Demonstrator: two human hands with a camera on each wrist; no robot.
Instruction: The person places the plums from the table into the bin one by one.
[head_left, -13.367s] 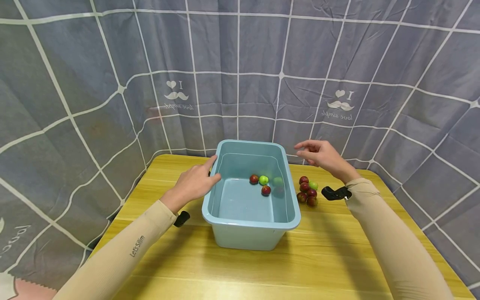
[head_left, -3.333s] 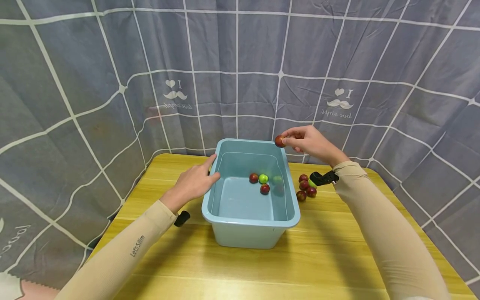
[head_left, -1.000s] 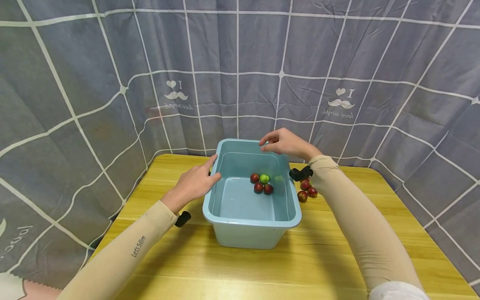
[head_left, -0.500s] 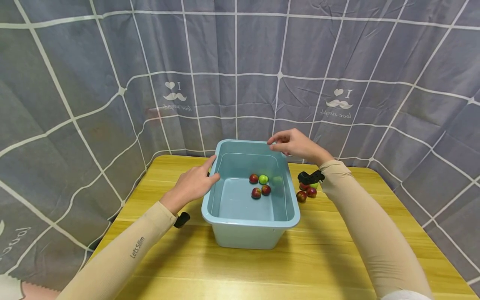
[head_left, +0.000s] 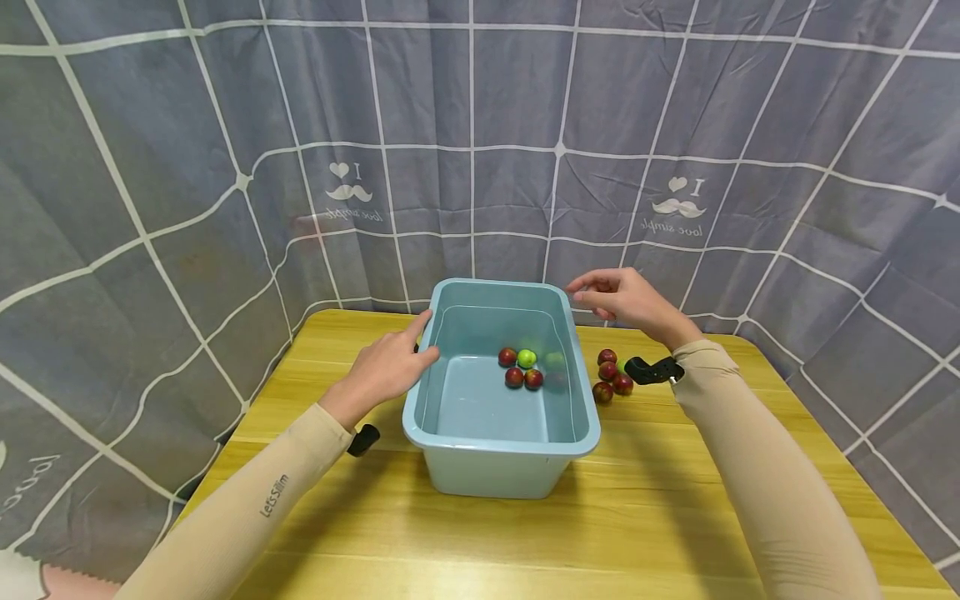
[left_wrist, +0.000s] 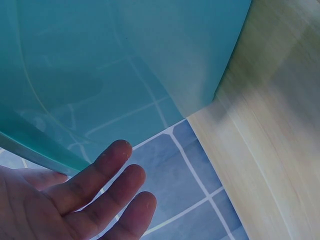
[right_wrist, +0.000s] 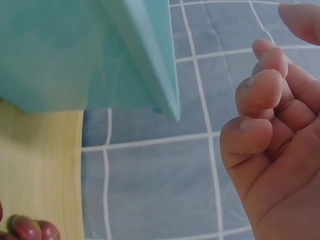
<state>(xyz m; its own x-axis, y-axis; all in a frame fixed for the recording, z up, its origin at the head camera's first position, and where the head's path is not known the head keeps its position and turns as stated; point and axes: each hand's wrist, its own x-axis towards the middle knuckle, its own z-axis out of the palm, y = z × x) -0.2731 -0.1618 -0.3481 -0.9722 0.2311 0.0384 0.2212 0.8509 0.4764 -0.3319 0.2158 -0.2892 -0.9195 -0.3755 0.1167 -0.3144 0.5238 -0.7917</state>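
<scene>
A light blue plastic tub holds three dark red plums and one green fruit on its floor. My left hand rests at the tub's left rim, fingers extended; the left wrist view shows its fingertips against the outer wall. Just beyond the far right corner hovers my right hand, its fingers loosely bent and nothing in them, as the right wrist view confirms. Below that hand, several red plums lie bunched beside the tub, with a green fruit partly hidden behind the wrist strap.
A yellow wood-grain table carries everything. Grey curtain with white grid lines hangs behind it and along both sides. Black wrist straps sit on the forearms, which wear beige sleeves.
Compared with the oldest frame, one red plum has gone from the bunch into the tub, carried by my right hand. That hand has since drawn back rightward from over the tub. My left hand stays put.
</scene>
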